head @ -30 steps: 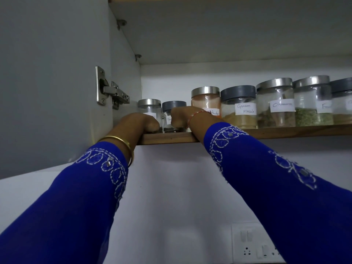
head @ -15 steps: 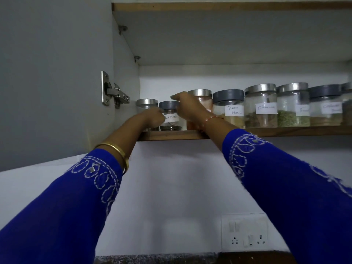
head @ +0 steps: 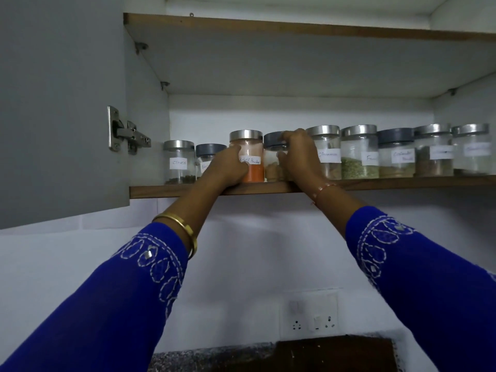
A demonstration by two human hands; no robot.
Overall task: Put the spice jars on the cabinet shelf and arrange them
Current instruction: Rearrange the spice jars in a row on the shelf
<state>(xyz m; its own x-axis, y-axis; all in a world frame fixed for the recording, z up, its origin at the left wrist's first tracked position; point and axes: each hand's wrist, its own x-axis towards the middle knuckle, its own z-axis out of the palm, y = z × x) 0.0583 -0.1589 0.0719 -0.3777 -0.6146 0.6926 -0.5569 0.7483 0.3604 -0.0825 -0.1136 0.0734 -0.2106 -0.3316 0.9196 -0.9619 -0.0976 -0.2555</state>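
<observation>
A row of labelled glass spice jars stands on the wooden cabinet shelf [head: 402, 181]. My left hand [head: 228, 167] grips the chilli powder jar [head: 248, 154], which has a steel lid and orange powder. My right hand [head: 298, 154] grips the grey-lidded jar [head: 272, 162] just right of it, fingers over the lid and thumb on the glass. At the far left stand the cloves jar [head: 179, 162] and a grey-lidded jar [head: 208, 158], partly hidden by my left hand. To the right stand the cinnamon jar [head: 328, 154], a jar of green seeds [head: 358, 154] and several more.
The open grey cabinet door [head: 61, 108] with its metal hinge [head: 126, 132] hangs at the left. The cabinet's top panel [head: 295, 57] is above the jars. A wall socket [head: 312, 318] and a dark countertop [head: 268, 355] lie below.
Both hands have moved right along the shelf: the left from the far-left jars to the chilli powder jar, the right to the grey-lidded jar beside it. The camera has pulled back.
</observation>
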